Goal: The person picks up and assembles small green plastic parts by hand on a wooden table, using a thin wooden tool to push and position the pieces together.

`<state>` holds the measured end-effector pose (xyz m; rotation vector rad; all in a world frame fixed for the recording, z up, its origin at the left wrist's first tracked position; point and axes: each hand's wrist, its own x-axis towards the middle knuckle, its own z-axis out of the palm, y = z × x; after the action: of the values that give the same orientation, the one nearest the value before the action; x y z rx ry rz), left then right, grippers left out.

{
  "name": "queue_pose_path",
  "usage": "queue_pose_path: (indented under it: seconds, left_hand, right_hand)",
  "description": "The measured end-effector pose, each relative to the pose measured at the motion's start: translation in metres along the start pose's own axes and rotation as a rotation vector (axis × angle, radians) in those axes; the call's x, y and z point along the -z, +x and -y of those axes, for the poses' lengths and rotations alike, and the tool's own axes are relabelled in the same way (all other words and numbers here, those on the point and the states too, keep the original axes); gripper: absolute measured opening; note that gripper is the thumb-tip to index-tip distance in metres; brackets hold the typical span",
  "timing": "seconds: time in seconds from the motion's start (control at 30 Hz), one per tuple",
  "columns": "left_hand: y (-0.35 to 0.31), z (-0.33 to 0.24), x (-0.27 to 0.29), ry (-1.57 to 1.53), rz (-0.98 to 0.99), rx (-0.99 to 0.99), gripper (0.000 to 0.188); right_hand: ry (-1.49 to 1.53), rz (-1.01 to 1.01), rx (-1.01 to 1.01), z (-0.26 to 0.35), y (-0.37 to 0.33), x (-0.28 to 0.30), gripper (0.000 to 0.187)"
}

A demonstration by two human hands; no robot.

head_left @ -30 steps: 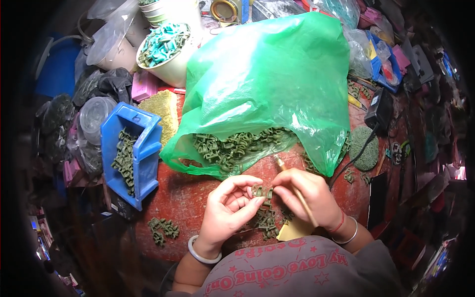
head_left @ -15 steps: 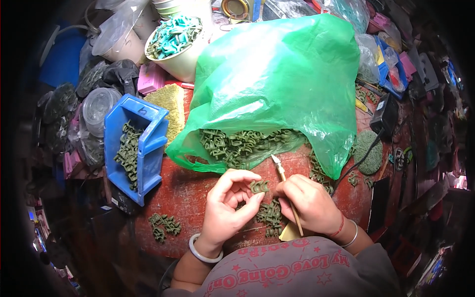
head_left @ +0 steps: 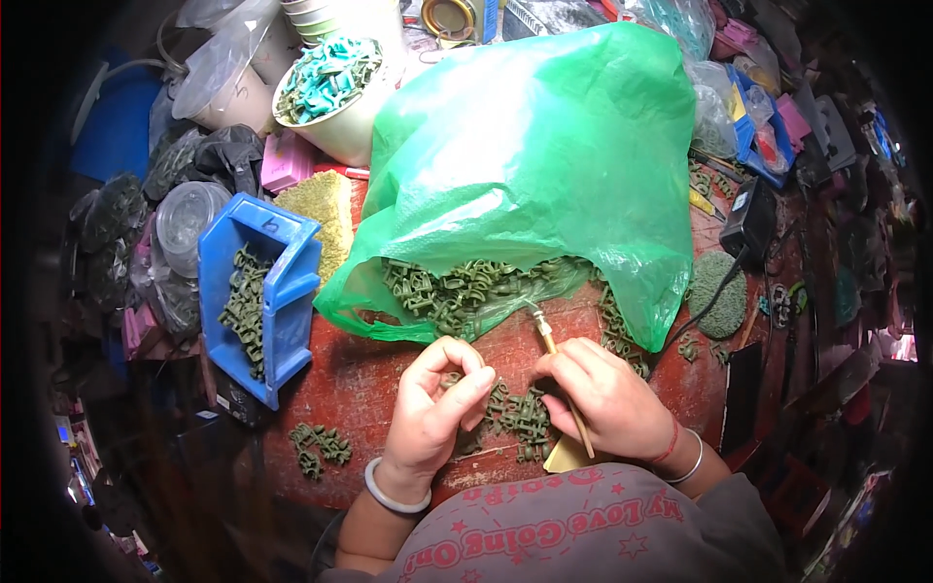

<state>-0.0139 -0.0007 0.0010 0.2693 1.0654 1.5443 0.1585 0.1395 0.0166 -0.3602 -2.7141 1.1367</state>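
Note:
My left hand [head_left: 434,403] is closed, thumb and forefinger pressed together. A bit of a small green molded piece [head_left: 450,381] shows between its fingers; the rest is hidden. In my right hand [head_left: 607,398] is a slim wooden-handled tool [head_left: 581,428] with a metal collar, its narrow tip pointing away from me. A pile of similar green pieces [head_left: 520,418] lies on the red worktop between my hands. Beyond them, more green pieces [head_left: 442,291] fill the mouth of a large green plastic bag [head_left: 544,146].
At left stands a blue bin [head_left: 296,277] holding green pieces, with a small cluster [head_left: 319,449] nearer me. A white bucket [head_left: 350,141] of teal and green pieces stands behind. At right are a round green pad [head_left: 717,294] and a black adapter [head_left: 748,222] with a cord.
My left hand has drawn slightly left and turned inward, so the green piece that showed at its fingertips is now mostly hidden. My right hand keeps its grip on the tool. The view shifted slightly.

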Motion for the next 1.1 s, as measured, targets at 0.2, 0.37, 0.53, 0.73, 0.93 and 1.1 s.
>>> queue_pose_path:
  seconds: [0.2, 0.37, 0.53, 0.73, 0.93, 1.1]
  left_hand:
    - [0.002, 0.006, -0.007, 0.604, 0.066, -0.293, 0.025]
    - [0.001, 0.006, -0.017, 0.937, 0.145, -0.359, 0.038]
    - [0.002, 0.006, -0.014, 1.057, 0.176, -0.401, 0.035]
    - [-0.002, 0.001, -0.011, 0.748, 0.104, -0.236, 0.022]
    - [-0.001, 0.0, -0.008, 0.615, 0.127, -0.227, 0.022]
    - [0.001, 0.003, -0.011, 0.502, 0.108, -0.261, 0.026]
  right_hand:
    - [0.081, -0.159, -0.069, -0.003, 0.0, 0.0, 0.03]
    - [0.278, -0.188, -0.098, 0.001, 0.003, 0.001, 0.026]
    - [0.186, -0.214, -0.046, -0.003, 0.003, -0.002, 0.024]
    - [0.22, -0.222, -0.026, 0.002, 0.005, 0.002, 0.018]
    - [0.419, -0.199, -0.076, 0.003, 0.003, 0.002, 0.012]
    - [0.622, -0.126, -0.214, 0.001, -0.001, -0.008, 0.013]
